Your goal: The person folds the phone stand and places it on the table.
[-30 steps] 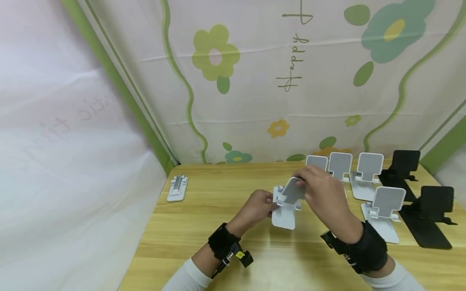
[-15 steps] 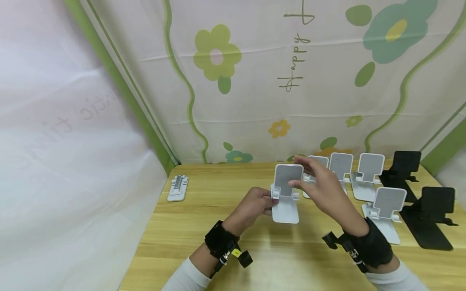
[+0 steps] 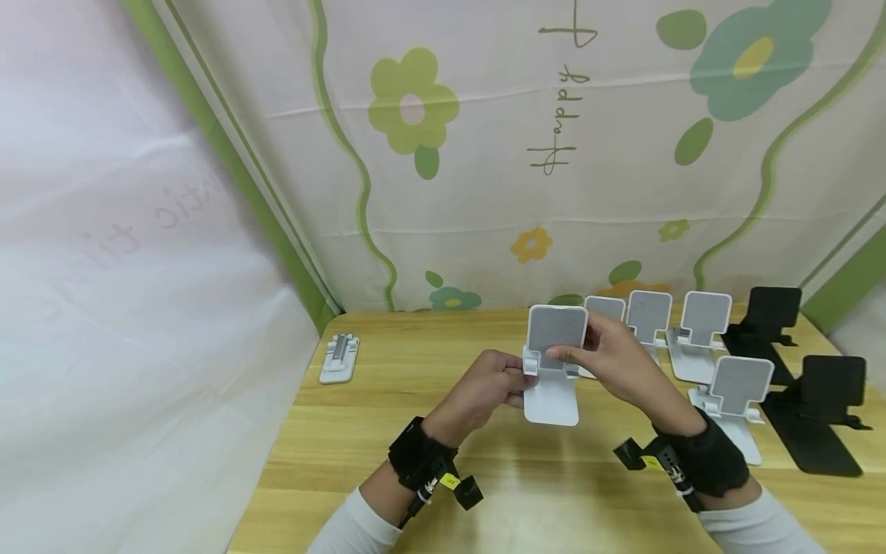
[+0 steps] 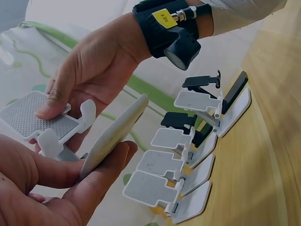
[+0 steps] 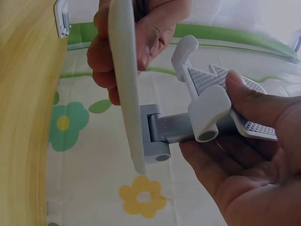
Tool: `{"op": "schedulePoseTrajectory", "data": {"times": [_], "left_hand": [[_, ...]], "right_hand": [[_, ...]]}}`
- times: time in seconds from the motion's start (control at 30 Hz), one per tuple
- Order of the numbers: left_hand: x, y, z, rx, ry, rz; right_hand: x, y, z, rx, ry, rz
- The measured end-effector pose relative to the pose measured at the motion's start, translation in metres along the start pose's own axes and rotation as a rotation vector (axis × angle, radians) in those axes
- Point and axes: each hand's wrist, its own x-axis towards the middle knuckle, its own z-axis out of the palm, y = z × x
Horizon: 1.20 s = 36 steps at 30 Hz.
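A white phone stand (image 3: 551, 400) with a grey-padded plate is held between both hands over the table, unfolded. My left hand (image 3: 481, 392) grips its base from the left side; in the left wrist view the base (image 4: 115, 134) sits between thumb and fingers. With my right hand (image 3: 616, 358) I pinch the upper plate, the thumb lying on its grey pad and the fingers behind it. The right wrist view shows a grey hinged arm (image 5: 176, 128) joining the base to the plate, and two white lips (image 5: 209, 110) at the plate's lower edge.
A folded white phone stand (image 3: 339, 358) lies at the table's far left. Unfolded stands fill the right: several white ones, including a front one (image 3: 741, 385), and two black ones, one behind (image 3: 771, 308) and one in front (image 3: 831, 388). A flowered curtain (image 3: 477, 192) hangs behind the wooden table (image 3: 388, 462).
The stand's plate has been turned up to face the camera. My right hand let go of its top edge, moved round, and now pinches it by the right side. The left hand keeps its grip.
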Motion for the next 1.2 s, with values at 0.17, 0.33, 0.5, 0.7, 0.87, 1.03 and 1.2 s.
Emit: {"op": "schedulePoseTrajectory", "data": {"times": [0.17,0.33,0.5,0.7,0.87,1.03,1.2], "left_hand": [[0.0,0.001,-0.001,-0.006,0.002,-0.007],[0.0,0.001,-0.001,-0.003,0.003,-0.007],[0.0,-0.001,-0.002,0.005,0.013,-0.021],[-0.002,-0.005,-0.001,0.012,0.017,-0.044],[-0.001,-0.007,0.003,0.036,0.023,-0.055],[-0.003,-0.009,0.004,0.034,0.035,-0.054],[-0.003,-0.007,0.002,0.023,0.044,-0.044]], "right_hand": [[0.001,0.001,0.0,-0.033,0.023,0.001],[0.002,0.003,0.003,-0.073,0.051,0.0],[0.002,0.005,0.007,-0.101,0.066,-0.006],[0.001,0.007,0.014,-0.133,0.102,-0.007],[0.002,0.012,0.018,-0.124,0.173,-0.031],[0.002,0.014,0.021,-0.111,0.201,-0.029],[0.003,0.009,0.021,-0.176,0.218,-0.092]]}}
